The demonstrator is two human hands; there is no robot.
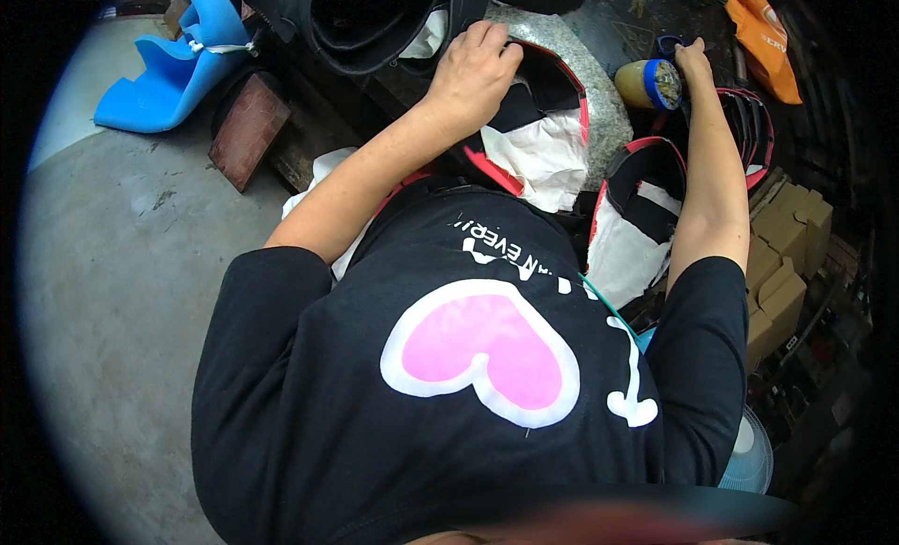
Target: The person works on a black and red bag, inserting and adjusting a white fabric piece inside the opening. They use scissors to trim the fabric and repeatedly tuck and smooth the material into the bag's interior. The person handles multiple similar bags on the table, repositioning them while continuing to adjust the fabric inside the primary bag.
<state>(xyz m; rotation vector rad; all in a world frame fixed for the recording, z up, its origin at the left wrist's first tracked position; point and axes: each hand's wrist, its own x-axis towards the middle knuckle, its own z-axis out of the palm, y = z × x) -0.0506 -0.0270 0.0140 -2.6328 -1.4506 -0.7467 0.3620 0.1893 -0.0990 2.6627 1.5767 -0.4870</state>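
Note:
My left hand (473, 72) lies on a black piece with a red edge (552, 77), fingers curled over its rim; crumpled white lining (538, 156) hangs below it. The piece rests on a grey stone slab (609, 105). My right hand (695, 58) reaches to the mouth of a yellowish jar with a blue rim (644, 84) lying on its side; its fingers are curled, and what they hold is hidden. More black-and-red pieces (646, 184) with white lining sit between my arms. My black shirt with a pink heart fills the lower frame.
A blue foam shape (169, 77) and a brown block (248, 128) lie at the left on the concrete floor (112, 264). A black rounded shell (375, 25) sits at the top. An orange bag (763, 39), stacked red-edged pieces (754, 124) and cardboard boxes (787, 255) crowd the right.

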